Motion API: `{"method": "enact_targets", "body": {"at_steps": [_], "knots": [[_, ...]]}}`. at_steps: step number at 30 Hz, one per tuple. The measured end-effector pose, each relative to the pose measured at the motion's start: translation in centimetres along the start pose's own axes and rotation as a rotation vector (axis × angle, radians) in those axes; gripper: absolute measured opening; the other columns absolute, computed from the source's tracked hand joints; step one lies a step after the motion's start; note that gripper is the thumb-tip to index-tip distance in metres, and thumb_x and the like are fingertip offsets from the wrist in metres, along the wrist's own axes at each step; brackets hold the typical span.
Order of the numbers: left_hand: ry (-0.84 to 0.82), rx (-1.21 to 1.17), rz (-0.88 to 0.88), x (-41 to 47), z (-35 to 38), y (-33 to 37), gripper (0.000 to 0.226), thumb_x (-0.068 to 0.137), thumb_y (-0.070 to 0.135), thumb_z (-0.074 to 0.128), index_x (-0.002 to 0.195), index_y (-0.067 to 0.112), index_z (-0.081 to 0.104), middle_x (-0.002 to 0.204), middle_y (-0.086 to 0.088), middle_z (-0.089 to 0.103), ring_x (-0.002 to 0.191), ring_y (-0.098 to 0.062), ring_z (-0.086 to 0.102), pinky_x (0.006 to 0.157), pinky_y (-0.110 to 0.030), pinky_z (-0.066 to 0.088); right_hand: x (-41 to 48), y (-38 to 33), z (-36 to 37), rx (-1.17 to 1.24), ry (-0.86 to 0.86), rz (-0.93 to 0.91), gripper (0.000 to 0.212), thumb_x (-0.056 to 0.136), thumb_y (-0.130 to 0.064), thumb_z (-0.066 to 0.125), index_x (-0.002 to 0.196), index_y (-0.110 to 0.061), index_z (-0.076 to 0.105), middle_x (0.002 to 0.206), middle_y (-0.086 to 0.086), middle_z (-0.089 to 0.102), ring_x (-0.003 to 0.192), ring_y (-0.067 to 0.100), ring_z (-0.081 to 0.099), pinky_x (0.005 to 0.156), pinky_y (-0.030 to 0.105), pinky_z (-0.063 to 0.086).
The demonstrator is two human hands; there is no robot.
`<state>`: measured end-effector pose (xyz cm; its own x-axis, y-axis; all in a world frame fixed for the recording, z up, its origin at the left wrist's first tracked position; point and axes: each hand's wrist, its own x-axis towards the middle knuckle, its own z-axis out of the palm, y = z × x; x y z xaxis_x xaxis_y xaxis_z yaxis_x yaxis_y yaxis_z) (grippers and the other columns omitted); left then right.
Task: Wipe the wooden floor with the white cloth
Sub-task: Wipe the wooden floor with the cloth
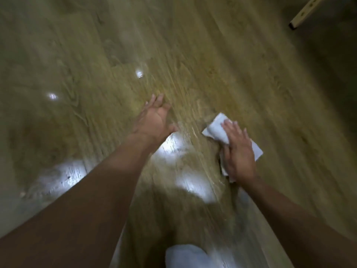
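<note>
The wooden floor (222, 64) fills the view, glossy with bright light patches, and the picture is blurred by motion. A white cloth (215, 127) lies crumpled on the floor right of centre. My right hand (238, 151) presses flat on top of it, fingers spread and straight, covering its middle. My left hand (156, 118) is stretched out over the floor to the left of the cloth, palm partly up, fingers relaxed, holding nothing. Whether it touches the floor I cannot tell.
A pale wooden furniture leg (303, 12) comes down at the top right, beside a dark shadowed area. A light blue piece of clothing (185, 256), on my knee, shows at the bottom edge.
</note>
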<state>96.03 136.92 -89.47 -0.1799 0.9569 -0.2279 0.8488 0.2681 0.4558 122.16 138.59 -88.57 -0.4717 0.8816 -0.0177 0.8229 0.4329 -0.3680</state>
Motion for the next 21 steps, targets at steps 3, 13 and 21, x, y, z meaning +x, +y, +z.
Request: {"method": "enact_targets", "body": {"at_steps": [3,13,21], "knots": [[0.0,-0.02,0.007,-0.8,-0.1,-0.5,0.076,0.081,0.042,0.069,0.145,0.021,0.034,0.159,-0.012,0.007,0.147,-0.028,0.003,0.12,-0.041,0.013,4.3,-2.0,0.7,-0.08,0.038,0.119,0.058,0.092,-0.007,0.04,0.149,-0.009,0.028,0.157,0.007,0.026,0.147,0.031,0.015,0.12,0.045,0.006],[0.082,-0.123,-0.053,-5.3,-1.9,-2.6,0.051,0.095,0.025,0.052,0.144,0.017,0.038,0.156,-0.013,0.023,0.144,-0.03,0.021,0.117,-0.041,0.023,0.1,-6.4,2.5,-0.093,-0.157,-0.342,0.053,0.097,-0.018,0.04,0.149,-0.011,0.029,0.156,0.002,0.029,0.147,0.021,0.018,0.12,0.046,0.013],[0.013,-0.054,-0.095,-8.1,-3.7,-6.7,0.047,0.098,0.026,0.044,0.143,0.013,0.036,0.157,-0.012,0.019,0.144,-0.031,0.019,0.117,-0.043,0.022,5.9,-11.4,4.3,-0.095,-0.049,-0.037,0.057,0.093,-0.012,0.038,0.148,-0.006,0.025,0.157,0.008,0.024,0.146,0.033,0.013,0.119,0.048,0.003]]}}
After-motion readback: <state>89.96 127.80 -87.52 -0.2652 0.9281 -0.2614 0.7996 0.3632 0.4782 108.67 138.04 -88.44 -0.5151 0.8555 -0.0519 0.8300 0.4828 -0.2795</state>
